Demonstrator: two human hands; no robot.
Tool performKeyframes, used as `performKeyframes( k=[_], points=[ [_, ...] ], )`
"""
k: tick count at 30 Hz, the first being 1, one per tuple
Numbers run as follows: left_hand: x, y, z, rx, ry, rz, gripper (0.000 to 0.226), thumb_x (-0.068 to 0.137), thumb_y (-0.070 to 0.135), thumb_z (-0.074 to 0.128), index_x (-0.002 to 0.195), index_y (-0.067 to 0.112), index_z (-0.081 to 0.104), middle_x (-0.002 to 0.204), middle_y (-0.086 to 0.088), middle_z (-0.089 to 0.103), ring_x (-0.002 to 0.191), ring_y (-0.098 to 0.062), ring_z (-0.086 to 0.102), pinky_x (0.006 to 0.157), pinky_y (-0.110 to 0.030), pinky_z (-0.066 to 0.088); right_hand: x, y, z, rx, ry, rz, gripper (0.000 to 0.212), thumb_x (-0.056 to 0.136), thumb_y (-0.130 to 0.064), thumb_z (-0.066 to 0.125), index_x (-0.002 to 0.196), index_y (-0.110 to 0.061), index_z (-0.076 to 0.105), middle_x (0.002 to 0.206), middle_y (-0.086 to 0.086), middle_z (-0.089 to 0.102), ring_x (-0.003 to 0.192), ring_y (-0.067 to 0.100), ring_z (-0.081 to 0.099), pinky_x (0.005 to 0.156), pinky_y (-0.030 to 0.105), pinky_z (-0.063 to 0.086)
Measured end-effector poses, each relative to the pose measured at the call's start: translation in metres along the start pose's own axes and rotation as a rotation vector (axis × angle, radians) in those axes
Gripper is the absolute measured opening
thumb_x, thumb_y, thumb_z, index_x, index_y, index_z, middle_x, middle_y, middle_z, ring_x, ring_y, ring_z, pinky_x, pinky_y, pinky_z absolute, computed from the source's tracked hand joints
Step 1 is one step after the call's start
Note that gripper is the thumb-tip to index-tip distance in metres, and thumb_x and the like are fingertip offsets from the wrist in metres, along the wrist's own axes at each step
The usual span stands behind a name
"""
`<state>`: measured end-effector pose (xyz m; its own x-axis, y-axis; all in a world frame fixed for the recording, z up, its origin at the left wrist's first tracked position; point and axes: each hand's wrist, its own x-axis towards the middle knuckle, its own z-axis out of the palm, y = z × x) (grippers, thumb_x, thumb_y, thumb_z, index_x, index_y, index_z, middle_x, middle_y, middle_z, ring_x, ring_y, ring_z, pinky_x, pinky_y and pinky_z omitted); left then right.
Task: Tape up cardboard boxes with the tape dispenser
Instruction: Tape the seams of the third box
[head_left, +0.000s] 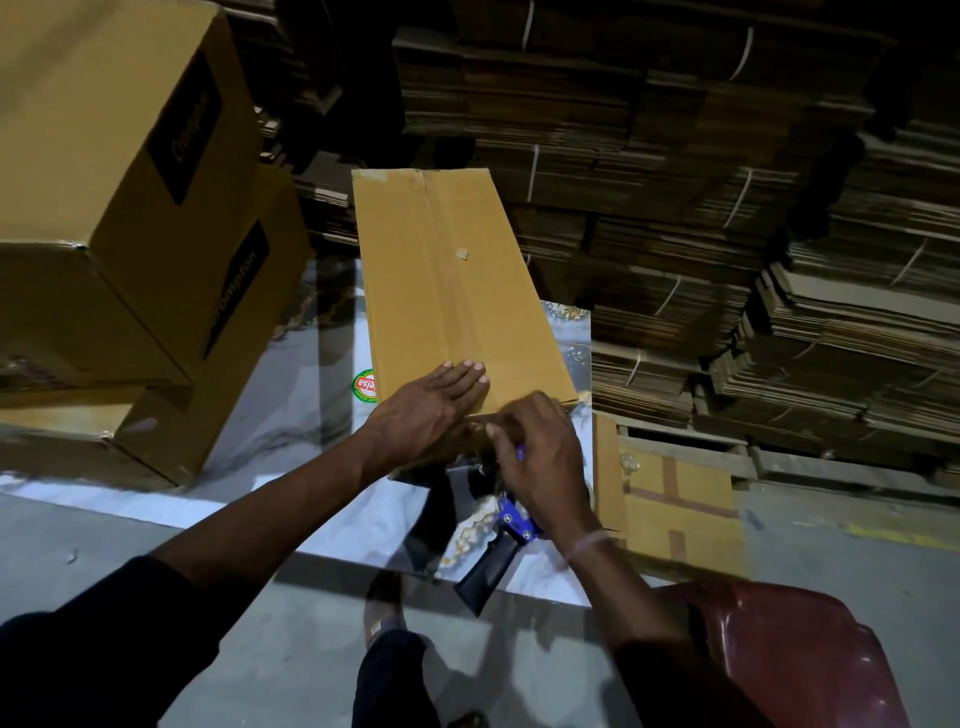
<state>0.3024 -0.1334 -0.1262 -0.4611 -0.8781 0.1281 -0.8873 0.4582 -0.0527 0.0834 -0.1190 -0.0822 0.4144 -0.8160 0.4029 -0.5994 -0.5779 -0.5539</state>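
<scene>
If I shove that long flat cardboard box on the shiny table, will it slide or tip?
The long flat tan cardboard box probably slides rather than tips: it lies low and broad. The glossy marble-patterned tabletop looks slick, so expect little friction. The left hand pressed flat on it suggests it shifts easily, likely light.

A plain tan cardboard box (457, 291) is seen at frame centre. A blue-bodied, black-handled tape dispenser (498, 540) is shown below it, on a glossy marbled white-and-grey table top (343, 525). Black printed bands are carried by the brown stacked cartons (130, 208) at upper left.
</scene>
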Motion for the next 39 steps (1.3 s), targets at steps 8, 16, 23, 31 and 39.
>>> performKeyframes(
  k=[8, 16, 23, 31, 39],
  points=[
    [-0.011, 0.000, 0.001, 0.066, -0.048, -0.160, 0.079, 0.103, 0.057, 0.031, 0.149, -0.005, 0.049, 0.158, -0.027, 0.043, 0.148, -0.038, 0.041, 0.121, -0.052, 0.037, 0.019, 0.031, 0.046, 0.021, -0.126, -0.170, 0.033, 0.086, 0.010, 0.068, 0.116, -0.004, 0.078, 0.119, 0.013, 0.076, 0.114, 0.030, 0.070, 0.111, 0.048, 0.047],
    [-0.021, 0.002, -0.009, -0.033, -0.030, -0.240, 0.091, 0.106, 0.067, 0.005, 0.159, 0.000, 0.035, 0.167, -0.020, 0.027, 0.158, -0.033, 0.023, 0.126, -0.055, 0.021, 0.027, 0.060, 0.013, -0.161, -0.288, -0.201, 0.040, 0.108, -0.030, 0.050, 0.144, -0.017, 0.061, 0.152, 0.002, 0.055, 0.147, 0.015, 0.043, 0.123, 0.040, 0.031],
    [-0.006, -0.005, -0.011, -0.112, -0.080, -0.311, 0.104, 0.090, 0.064, -0.032, 0.165, 0.009, 0.014, 0.173, -0.010, 0.005, 0.161, -0.026, -0.001, 0.129, -0.051, -0.002, 0.051, 0.044, 0.029, -0.249, -0.518, -0.161, 0.063, 0.110, -0.054, 0.016, 0.161, -0.022, 0.035, 0.171, -0.005, 0.019, 0.160, 0.016, 0.006, 0.130, 0.043, 0.005],
    [0.013, -0.030, -0.014, -0.063, -0.169, -0.343, 0.093, 0.087, 0.056, -0.019, 0.166, 0.011, -0.001, 0.174, -0.007, -0.004, 0.161, -0.022, -0.007, 0.128, -0.050, -0.007, 0.109, 0.042, 0.057, -0.304, -0.661, -0.106, 0.069, 0.107, -0.059, 0.006, 0.166, -0.024, 0.004, 0.174, -0.008, -0.007, 0.158, 0.015, -0.017, 0.129, 0.045, -0.004],
    [0.018, -0.049, -0.013, -0.106, -0.141, -0.365, 0.086, 0.093, 0.055, -0.009, 0.167, 0.013, 0.009, 0.174, -0.004, 0.007, 0.162, -0.022, 0.002, 0.129, -0.051, -0.002, 0.143, 0.038, 0.078, -0.364, -0.663, -0.039, 0.071, 0.106, -0.061, 0.005, 0.166, -0.023, -0.001, 0.173, -0.007, -0.013, 0.157, 0.016, -0.021, 0.127, 0.046, -0.010]
  ],
)
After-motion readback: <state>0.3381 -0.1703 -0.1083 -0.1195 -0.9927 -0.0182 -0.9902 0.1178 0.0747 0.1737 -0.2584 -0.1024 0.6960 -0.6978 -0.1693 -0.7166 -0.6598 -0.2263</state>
